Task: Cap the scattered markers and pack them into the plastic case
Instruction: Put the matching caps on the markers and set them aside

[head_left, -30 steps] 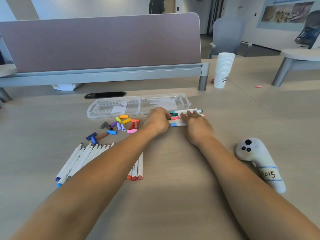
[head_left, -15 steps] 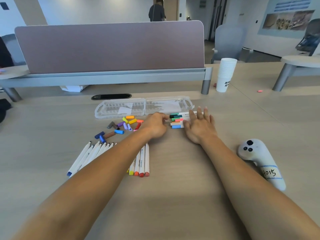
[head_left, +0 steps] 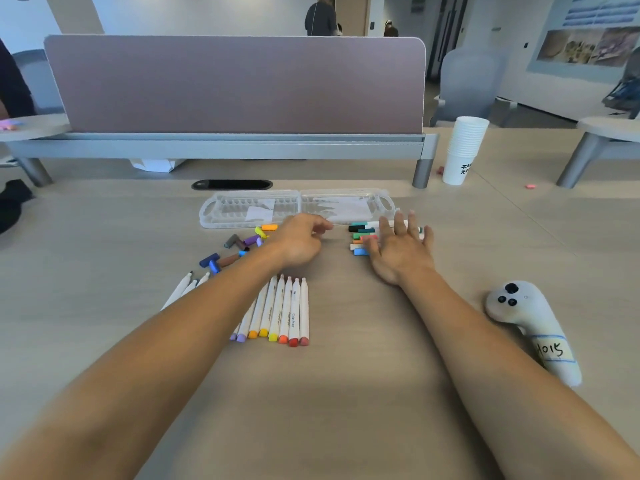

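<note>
Partly done: a few capped markers (head_left: 360, 233) lie stacked just before the open case (head_left: 242, 206), which sits toward the table's (head_left: 346, 393) far edge and holds no markers yet; uncapped markers (head_left: 284, 310) and loose caps (head_left: 239, 242) wait left of centre. The right hand (head_left: 398, 252) rests on the stack, fingers spread; the left hand (head_left: 299, 242), loosely curled and seemingly empty, has drawn off the stack it touched a second ago.

The right hand (head_left: 398, 249) covers the capped markers (head_left: 360, 230), so only their left ends show. The left forearm (head_left: 214, 317) hides the middle of the uncapped markers (head_left: 287, 306). The left hand (head_left: 299, 242) covers some loose caps (head_left: 242, 241), and it is unclear whether its curled fingers pinch anything. The print on the paper cups (head_left: 464, 150) is unreadable.
</note>
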Motion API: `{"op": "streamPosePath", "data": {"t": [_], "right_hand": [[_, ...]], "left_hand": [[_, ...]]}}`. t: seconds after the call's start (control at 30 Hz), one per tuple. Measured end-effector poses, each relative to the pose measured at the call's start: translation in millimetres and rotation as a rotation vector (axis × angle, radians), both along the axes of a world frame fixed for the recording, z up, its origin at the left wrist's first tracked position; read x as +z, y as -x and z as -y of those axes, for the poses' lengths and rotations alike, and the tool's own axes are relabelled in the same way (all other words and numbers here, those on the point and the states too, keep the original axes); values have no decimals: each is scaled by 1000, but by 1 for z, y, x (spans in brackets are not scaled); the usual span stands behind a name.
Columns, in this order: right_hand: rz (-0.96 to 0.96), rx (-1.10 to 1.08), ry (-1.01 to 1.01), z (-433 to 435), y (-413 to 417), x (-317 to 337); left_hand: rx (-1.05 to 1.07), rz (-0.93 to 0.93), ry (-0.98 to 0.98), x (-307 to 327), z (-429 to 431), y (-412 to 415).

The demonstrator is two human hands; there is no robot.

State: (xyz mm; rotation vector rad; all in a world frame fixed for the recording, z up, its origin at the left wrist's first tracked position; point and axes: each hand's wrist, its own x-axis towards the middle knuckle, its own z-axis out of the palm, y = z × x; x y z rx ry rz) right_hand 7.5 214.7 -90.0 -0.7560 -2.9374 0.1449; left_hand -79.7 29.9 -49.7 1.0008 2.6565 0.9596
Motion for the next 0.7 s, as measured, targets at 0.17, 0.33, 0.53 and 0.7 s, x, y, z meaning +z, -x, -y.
{"op": "streamPosePath", "data": {"t": [0.17, 0.33, 0.53, 0.7], "right_hand": [[-187, 267, -12, 68, -15, 19], [-71, 258, 522, 124, -27, 34], [102, 196, 343, 134, -34, 39], [82, 146, 247, 132, -30, 40]], "left_hand": [[22, 10, -132, -3, 49, 11], [100, -33, -153, -10, 90, 17], [221, 27, -220, -12, 124, 30], [310, 19, -228, -10, 126, 39]]}}
